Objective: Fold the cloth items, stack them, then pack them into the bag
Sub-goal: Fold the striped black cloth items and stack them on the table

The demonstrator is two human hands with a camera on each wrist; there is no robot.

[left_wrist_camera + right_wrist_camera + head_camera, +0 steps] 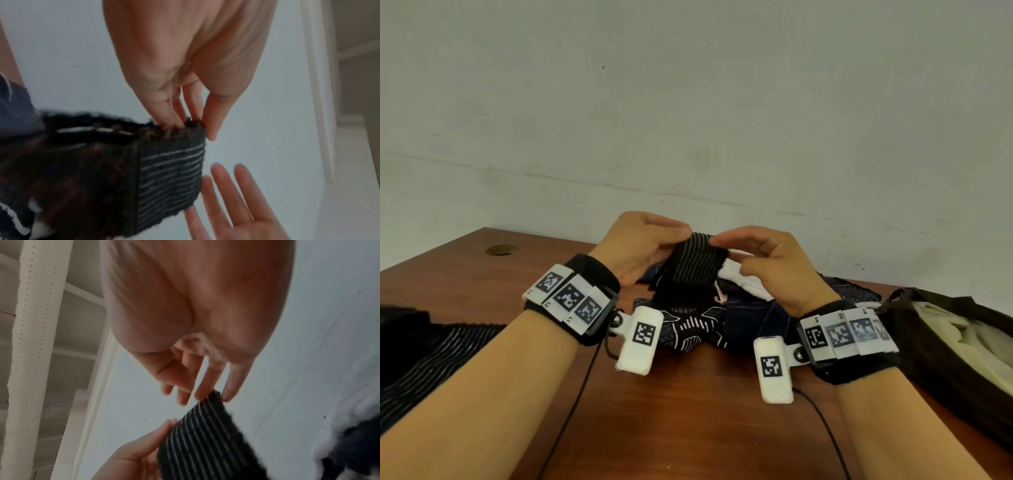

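I hold a small black cloth with thin white stripes [693, 267] up over the table, one hand at each top corner. My left hand [674, 236] pinches its top left corner, thumb in front and fingers behind. My right hand [722, 243] pinches the top right corner between thumb and forefinger. In the left wrist view the left hand [195, 128] grips the striped cloth [170, 175] at its upper edge, with the right hand's fingers [230, 194] beside it. In the right wrist view the right hand [216, 395] nips a corner of the cloth [205, 443].
Under the raised cloth lies a loose pile of dark, patterned and white clothes [688, 325] on the brown table [688, 418]. A dark bag [945, 394] lies open at the right with cream cloth [969, 339] inside. A black striped garment [421, 349] lies at the left. Behind is a wall.
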